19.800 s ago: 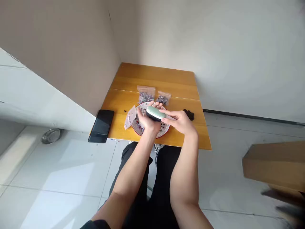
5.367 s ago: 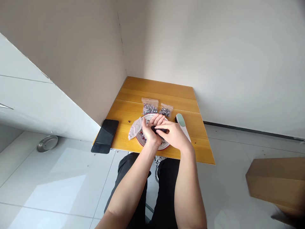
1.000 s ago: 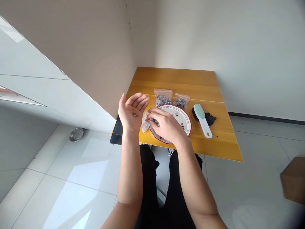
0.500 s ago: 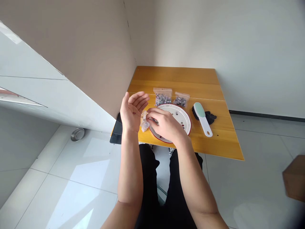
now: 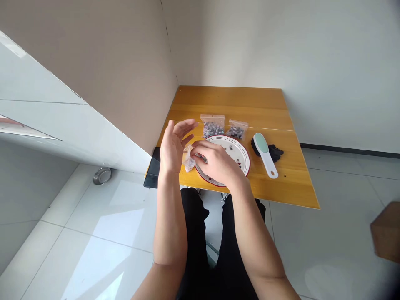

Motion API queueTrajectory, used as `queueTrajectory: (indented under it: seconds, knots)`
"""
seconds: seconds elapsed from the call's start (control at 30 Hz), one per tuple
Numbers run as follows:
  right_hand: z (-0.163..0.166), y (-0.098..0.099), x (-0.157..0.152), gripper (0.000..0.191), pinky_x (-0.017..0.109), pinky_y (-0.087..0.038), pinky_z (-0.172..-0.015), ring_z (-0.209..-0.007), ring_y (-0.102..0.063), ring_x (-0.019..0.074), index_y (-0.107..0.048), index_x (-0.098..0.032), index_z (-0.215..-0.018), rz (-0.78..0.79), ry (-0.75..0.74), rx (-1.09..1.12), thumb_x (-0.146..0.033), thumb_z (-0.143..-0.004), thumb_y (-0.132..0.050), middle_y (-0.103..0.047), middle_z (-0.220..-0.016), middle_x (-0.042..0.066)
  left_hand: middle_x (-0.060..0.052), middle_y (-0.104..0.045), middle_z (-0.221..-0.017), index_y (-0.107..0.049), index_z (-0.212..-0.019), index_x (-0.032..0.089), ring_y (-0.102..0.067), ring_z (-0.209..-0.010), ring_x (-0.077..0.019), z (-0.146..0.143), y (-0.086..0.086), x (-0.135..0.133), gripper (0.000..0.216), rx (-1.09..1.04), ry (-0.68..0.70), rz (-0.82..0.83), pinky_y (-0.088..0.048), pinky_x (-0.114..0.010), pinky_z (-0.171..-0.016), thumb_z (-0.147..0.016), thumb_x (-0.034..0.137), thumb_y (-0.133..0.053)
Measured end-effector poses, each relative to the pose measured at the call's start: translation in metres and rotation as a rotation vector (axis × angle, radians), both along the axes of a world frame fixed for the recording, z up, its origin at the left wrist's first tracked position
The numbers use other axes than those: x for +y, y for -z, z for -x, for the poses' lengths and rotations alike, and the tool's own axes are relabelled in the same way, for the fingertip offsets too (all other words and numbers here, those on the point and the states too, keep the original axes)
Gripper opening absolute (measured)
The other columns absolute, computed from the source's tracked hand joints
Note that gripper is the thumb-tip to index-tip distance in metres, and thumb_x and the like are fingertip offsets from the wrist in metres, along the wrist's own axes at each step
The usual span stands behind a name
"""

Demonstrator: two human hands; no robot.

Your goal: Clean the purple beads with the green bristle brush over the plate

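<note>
My left hand [image 5: 175,143] is raised over the left side of the table, fingers apart and palm turned inward. Below and right of it, a small clear plastic bag [image 5: 188,164] with pale contents is pinched at its edge by my right hand [image 5: 212,160]. That hand reaches across a white plate [image 5: 229,171] with a red rim and hides its left part. A few small dark and silvery rhinestones [image 5: 239,163] lie scattered on the plate. Whether anything remains in my left palm is hard to see.
Behind the plate lie a larger zip bag of rhinestones [image 5: 213,128] and a smaller zip bag [image 5: 236,131]. A white-and-green brush [image 5: 265,155] rests on the right beside a black clump [image 5: 276,152]. A black flat object [image 5: 152,171] lies at the table's [image 5: 231,102] left edge.
My left hand has rolled inward, its fingers tipping toward the plastic bag. Small dark pieces seen on its palm earlier no longer show clearly. My right hand has barely moved.
</note>
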State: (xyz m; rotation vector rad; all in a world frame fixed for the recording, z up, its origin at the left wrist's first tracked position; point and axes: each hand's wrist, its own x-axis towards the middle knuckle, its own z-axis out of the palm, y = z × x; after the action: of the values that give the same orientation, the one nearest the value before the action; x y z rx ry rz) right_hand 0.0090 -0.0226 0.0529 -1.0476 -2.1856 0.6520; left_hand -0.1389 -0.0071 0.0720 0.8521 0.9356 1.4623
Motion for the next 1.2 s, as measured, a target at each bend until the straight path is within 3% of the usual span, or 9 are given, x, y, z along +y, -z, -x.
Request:
queueTrajectory:
  seconds: [0.17,0.37,0.5,0.63,0.73,0.83,1.0,1.1,1.2]
  knots:
    - [-0.002,0.002,0.001,0.018,0.036,-0.048,-0.084,-0.094,-0.066,0.0193,-0.068,-0.021,-0.094,-0.028,-0.005,0.017,-0.018,-0.099,-0.051,-0.071,-0.111,0.006,-0.009,-0.075,-0.12,-0.076,-0.099,0.023,-0.063,-0.127,-0.0241,0.004,0.003,0.001,0.05,-0.061,-0.03,-0.093,-0.049,-0.035,-0.103,-0.096,0.057,-0.038]
    - [-0.015,0.003,0.004,0.013,0.035,-0.051,-0.085,-0.091,-0.066,0.0181,-0.069,-0.022,-0.099,-0.037,-0.02,0.088,-0.017,-0.095,-0.058,-0.073,-0.105,0.003,-0.006,-0.076,-0.11,-0.075,-0.096,0.024,-0.071,-0.11,-0.0213,-0.001,-0.002,-0.003,0.039,-0.109,-0.083,-0.196,-0.055,-0.034,-0.098,-0.095,0.05,-0.045]
    - [-0.033,0.003,0.004,0.019,0.037,-0.051,-0.095,-0.107,-0.067,0.0201,-0.069,-0.025,-0.109,-0.037,0.076,0.047,-0.018,-0.094,-0.059,-0.073,-0.116,0.002,-0.004,-0.077,-0.103,-0.073,-0.096,0.024,-0.073,-0.101,-0.0188,-0.012,-0.006,-0.007,0.033,-0.125,-0.05,-0.197,-0.057,-0.033,-0.096,-0.096,0.042,-0.045]
    - [-0.054,0.008,0.001,0.027,0.042,-0.05,-0.098,-0.119,-0.063,0.0249,-0.068,-0.026,-0.118,0.082,0.22,-0.185,-0.025,-0.091,-0.064,-0.071,-0.127,0.003,-0.003,-0.077,-0.096,-0.072,-0.094,0.023,-0.074,-0.094,-0.0168,-0.025,-0.007,-0.015,0.031,-0.177,-0.034,-0.21,-0.058,-0.032,-0.094,-0.097,0.039,-0.045]
    - [-0.062,0.014,-0.004,0.024,0.041,-0.052,-0.082,-0.11,-0.066,0.0277,-0.072,-0.027,-0.11,0.256,0.244,-0.42,-0.034,-0.088,-0.067,-0.072,-0.123,0.005,-0.003,-0.076,-0.092,-0.072,-0.093,0.022,-0.074,-0.09,-0.0158,-0.036,-0.008,-0.022,0.031,-0.227,0.001,-0.21,-0.058,-0.032,-0.094,-0.098,0.036,-0.045]
    - [-0.062,0.019,-0.01,0.025,0.037,-0.05,-0.075,-0.103,-0.065,0.0264,-0.073,-0.028,-0.106,0.324,0.223,-0.516,-0.04,-0.085,-0.071,-0.07,-0.12,0.006,-0.003,-0.076,-0.091,-0.072,-0.092,0.021,-0.075,-0.089,-0.0166,-0.05,-0.006,-0.027,0.031,-0.248,0.052,-0.188,-0.057,-0.034,-0.096,-0.098,0.036,-0.046]
    - [-0.052,0.021,-0.023,0.017,0.032,-0.043,-0.061,-0.086,-0.063,0.0225,-0.071,-0.022,-0.096,0.342,0.216,-0.578,-0.035,-0.084,-0.07,-0.068,-0.109,0.009,-0.004,-0.076,-0.091,-0.073,-0.09,0.02,-0.074,-0.094,-0.0172,-0.084,0.017,-0.027,0.03,-0.265,0.108,-0.236,-0.057,-0.032,-0.096,-0.098,0.029,-0.047]
    - [-0.049,0.02,-0.027,0.021,0.03,-0.038,-0.052,-0.071,-0.06,0.0184,-0.066,-0.017,-0.102,0.365,0.258,-0.553,-0.026,-0.083,-0.065,-0.069,-0.098,0.009,-0.005,-0.076,-0.092,-0.074,-0.091,0.02,-0.074,-0.095,-0.0173,-0.101,0.037,-0.022,0.029,-0.274,0.141,-0.216,-0.057,-0.032,-0.096,-0.099,0.03,-0.048]
    - [-0.05,0.021,-0.028,0.022,0.03,-0.036,-0.052,-0.072,-0.059,0.0179,-0.063,-0.016,-0.105,0.341,0.248,-0.549,-0.021,-0.083,-0.062,-0.069,-0.097,0.009,-0.006,-0.077,-0.091,-0.073,-0.092,0.02,-0.075,-0.096,-0.0185,-0.107,0.051,-0.014,0.028,-0.271,0.149,-0.175,-0.056,-0.035,-0.096,-0.099,0.032,-0.049]
